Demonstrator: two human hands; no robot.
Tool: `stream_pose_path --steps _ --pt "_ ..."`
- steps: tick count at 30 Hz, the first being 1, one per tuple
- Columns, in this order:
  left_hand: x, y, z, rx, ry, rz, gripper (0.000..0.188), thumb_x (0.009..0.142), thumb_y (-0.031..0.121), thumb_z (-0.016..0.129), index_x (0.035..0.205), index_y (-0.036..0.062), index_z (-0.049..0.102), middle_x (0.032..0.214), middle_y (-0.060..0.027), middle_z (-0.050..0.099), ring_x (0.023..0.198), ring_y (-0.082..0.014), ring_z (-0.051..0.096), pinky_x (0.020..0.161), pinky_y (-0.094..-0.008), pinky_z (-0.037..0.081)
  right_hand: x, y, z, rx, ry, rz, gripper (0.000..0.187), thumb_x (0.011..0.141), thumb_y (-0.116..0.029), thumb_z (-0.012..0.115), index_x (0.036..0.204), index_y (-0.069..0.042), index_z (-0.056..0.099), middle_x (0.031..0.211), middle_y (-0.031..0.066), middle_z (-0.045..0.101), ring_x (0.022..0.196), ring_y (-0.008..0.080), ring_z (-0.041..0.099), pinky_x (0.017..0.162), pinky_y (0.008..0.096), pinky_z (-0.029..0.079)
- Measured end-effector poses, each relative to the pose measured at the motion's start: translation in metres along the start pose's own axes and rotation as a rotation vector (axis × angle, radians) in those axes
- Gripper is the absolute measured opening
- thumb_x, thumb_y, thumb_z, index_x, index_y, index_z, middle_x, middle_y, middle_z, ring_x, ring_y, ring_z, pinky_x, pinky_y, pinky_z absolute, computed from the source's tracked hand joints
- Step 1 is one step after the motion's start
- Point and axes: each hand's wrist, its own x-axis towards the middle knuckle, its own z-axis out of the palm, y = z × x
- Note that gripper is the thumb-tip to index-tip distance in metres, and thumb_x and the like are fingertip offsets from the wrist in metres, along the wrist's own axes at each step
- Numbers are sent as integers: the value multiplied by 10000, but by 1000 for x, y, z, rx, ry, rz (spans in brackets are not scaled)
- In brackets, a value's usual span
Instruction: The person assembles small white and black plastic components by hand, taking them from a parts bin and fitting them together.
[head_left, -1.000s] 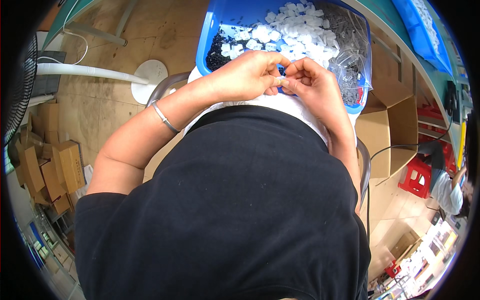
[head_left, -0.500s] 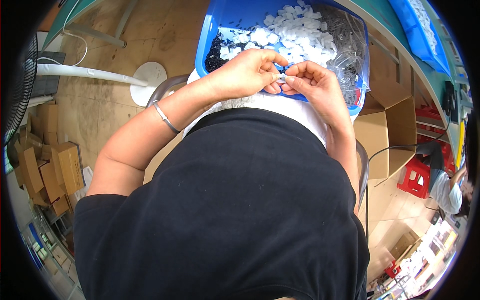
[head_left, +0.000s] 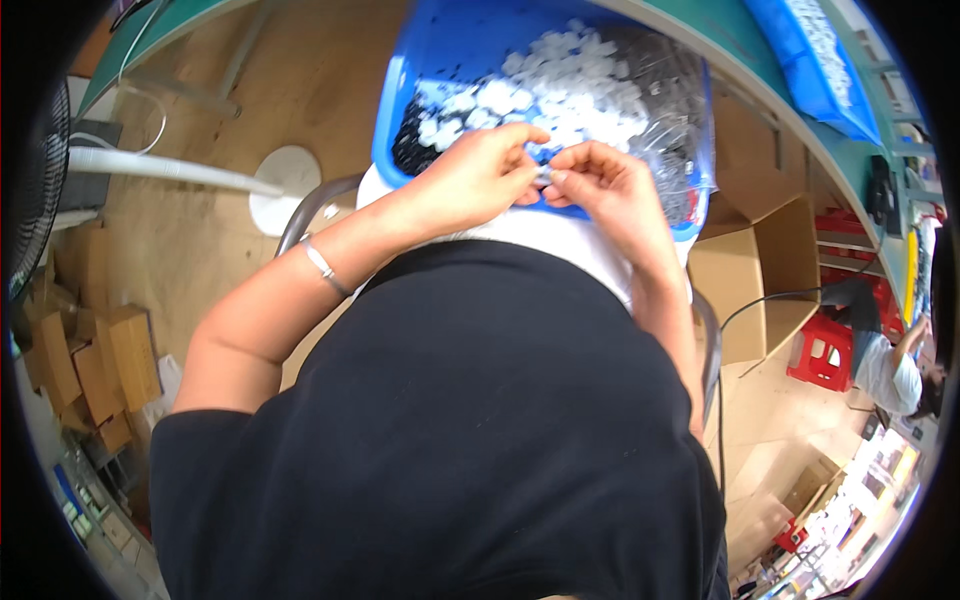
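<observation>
Left hand and right hand, grip pinched, hold a pale piece, long axis roughly left-right.

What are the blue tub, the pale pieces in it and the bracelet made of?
Blue tub: probably smooth plastic, from its even colour and rounded rim. Pale pieces: likely plastic, perhaps translucent; they look milky. Bracelet: apparently polished metal; it glints silvery.

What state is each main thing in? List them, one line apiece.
Left grip, pinching small part
Right grip, pinching the same part
Small part, held, blurred
Blue bin, open-topped, partly filled
White pieces, heaped in bin
Cardboard box at right, open
Fan, running or not unclear
</observation>
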Motion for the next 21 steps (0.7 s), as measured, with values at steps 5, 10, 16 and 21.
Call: stream_pose_path --steps 5,10,16,21 --pt "2 3 -25 139 107 151 413 931 69 550 1327 -14 468 1086 -134 639 1001 -189 625 873 -318 512 -6 -72 -31 -336 415 -668 70 856 -1 659 925 -5 670 863 42 672 758 105 649 673 225 508" --pt "12 -4 -52 330 303 115 235 904 126 608 1081 -27 630 990 -59 657 834 -118 591 745 -271 481 10 -158 -121 -553 977 -955 168 835 -94 707 995 -42 724 907 82 724 846 146 690 824 222 503" --pt "14 -15 -46 566 240 236 169 876 70 608 1025 1 650 893 -66 619 759 -155 577 719 -290 482 26 -133 -117 -897 862 -914 221 897 -176 671 1101 -99 710 963 33 698 862 91 627 786 223 489" --pt "20 -35 -38 892 220 491 169 836 67 644 1001 38 668 896 -92 578 889 -274 574 801 -371 474 26 -35 -16 -917 -6 -635 167 778 -38 666 941 -59 694 885 122 677 814 272 659 744 360 522"
